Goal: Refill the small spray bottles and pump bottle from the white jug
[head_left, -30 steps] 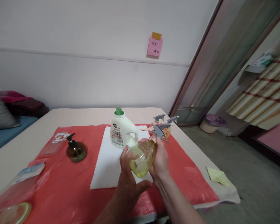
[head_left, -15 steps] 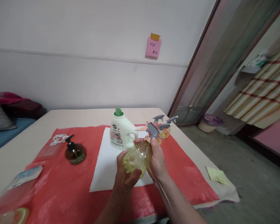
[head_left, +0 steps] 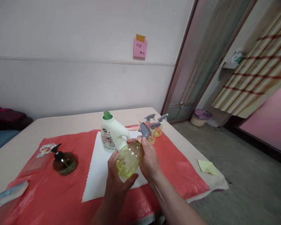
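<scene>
I hold a clear yellow spray bottle [head_left: 128, 157] tilted above a white mat [head_left: 97, 170]. My left hand [head_left: 117, 181] cups the bottle's round body from below, fingers wrapped round it. My right hand [head_left: 148, 157] grips the neck just under the grey trigger head [head_left: 144, 130]. Behind the bottle stands a white detergent jug with a green cap [head_left: 111, 133]. Two more small spray bottles with grey triggers [head_left: 155, 125] stand further back on the right.
A red plastic sheet [head_left: 178, 170] covers the beige table [head_left: 72, 120]. A brown pump bottle [head_left: 64, 161] sits at left, with small packets [head_left: 46, 148] near it. Yellow folded paper [head_left: 207, 167] lies by the table's right edge. A pink note [head_left: 140, 47] hangs on the wall.
My left hand has closed round the bottle's body, where its fingers were spread a second ago. The view has swung right, so everything sits further left in the picture.
</scene>
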A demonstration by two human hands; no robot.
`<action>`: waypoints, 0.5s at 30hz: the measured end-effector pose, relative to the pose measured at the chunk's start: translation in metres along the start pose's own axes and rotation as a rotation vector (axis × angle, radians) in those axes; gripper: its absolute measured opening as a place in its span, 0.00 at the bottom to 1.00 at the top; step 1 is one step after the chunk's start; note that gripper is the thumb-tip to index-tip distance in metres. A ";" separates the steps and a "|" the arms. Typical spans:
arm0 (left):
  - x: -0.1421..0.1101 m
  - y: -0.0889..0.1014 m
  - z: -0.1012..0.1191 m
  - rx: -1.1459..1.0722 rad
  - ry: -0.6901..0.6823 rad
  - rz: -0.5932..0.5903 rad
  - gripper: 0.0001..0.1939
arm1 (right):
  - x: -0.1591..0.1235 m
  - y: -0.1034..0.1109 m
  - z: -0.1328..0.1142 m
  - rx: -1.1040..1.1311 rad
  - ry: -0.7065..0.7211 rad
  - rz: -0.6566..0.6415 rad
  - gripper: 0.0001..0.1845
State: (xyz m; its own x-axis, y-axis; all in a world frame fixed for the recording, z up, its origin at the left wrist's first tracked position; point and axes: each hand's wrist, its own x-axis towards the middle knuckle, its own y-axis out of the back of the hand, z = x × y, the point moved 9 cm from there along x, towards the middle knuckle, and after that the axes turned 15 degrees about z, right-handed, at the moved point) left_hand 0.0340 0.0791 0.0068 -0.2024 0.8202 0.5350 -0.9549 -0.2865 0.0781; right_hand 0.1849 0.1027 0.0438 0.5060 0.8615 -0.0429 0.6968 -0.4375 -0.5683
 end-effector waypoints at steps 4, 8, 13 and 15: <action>-0.001 -0.008 -0.013 -0.044 0.175 -0.141 0.50 | 0.030 0.044 -0.043 -0.237 0.231 0.189 0.21; 0.004 0.000 -0.021 0.034 0.257 -0.124 0.45 | 0.063 0.107 -0.087 -0.622 0.517 0.418 0.19; 0.008 0.007 -0.020 0.071 0.298 -0.069 0.39 | 0.106 0.192 -0.082 -0.769 0.539 0.760 0.15; 0.007 0.007 -0.021 0.092 0.312 -0.074 0.38 | 0.123 0.211 -0.070 -0.811 0.513 0.826 0.15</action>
State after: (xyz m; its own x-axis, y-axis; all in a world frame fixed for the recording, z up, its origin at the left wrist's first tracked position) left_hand 0.0214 0.0931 -0.0063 -0.2035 0.9485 0.2427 -0.9488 -0.2522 0.1902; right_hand 0.4302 0.0981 -0.0237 0.9494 0.1379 0.2822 0.0987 -0.9839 0.1487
